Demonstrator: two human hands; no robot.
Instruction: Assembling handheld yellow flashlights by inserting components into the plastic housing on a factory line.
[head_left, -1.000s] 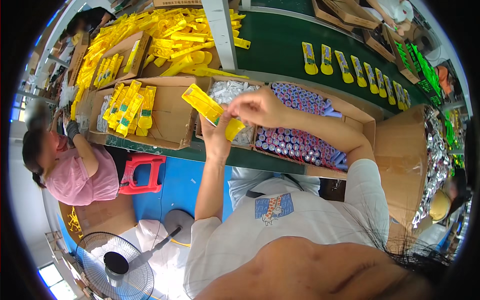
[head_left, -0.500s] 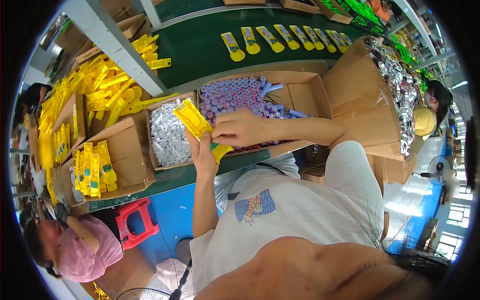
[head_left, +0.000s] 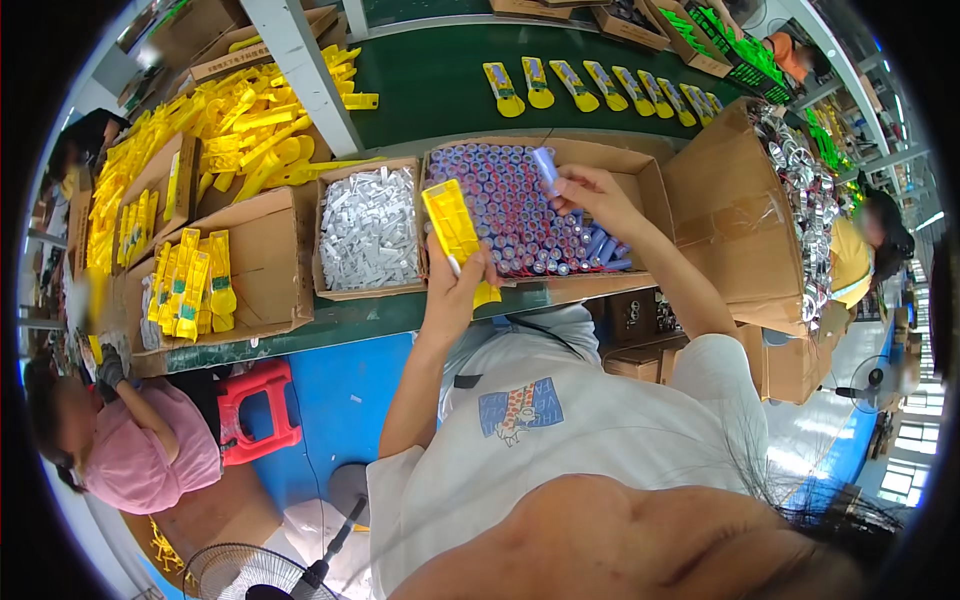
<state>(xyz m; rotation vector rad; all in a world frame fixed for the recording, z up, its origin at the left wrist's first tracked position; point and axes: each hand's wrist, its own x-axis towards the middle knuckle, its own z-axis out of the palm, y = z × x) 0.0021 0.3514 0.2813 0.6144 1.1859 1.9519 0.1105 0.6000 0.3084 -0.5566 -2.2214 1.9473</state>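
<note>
My left hand (head_left: 453, 290) is closed around a yellow plastic housing (head_left: 453, 222), long with a rounded lower end, its open hollow side turned up. Between the fingertips of my right hand (head_left: 600, 200) is a purple cylindrical battery (head_left: 545, 170), tilted, over the right part of a cardboard box (head_left: 650, 195). That box is packed with purple batteries (head_left: 500, 195), several with thin wires. Just left of it, a box of small white plastic parts (head_left: 368, 225) stands beside my left hand.
A carton of yellow housings (head_left: 185, 290) stands at the left, below a heap of yellow parts (head_left: 240, 120). Yellow pieces (head_left: 575, 88) line the green bench at the back. A tilted carton (head_left: 715, 200) with metal parts (head_left: 790, 210) is at right. Co-workers sit on both sides.
My right hand has left the yellow housing and moved right, and now holds a battery over the box. My left hand still holds the housing, and the view has shifted slightly.
</note>
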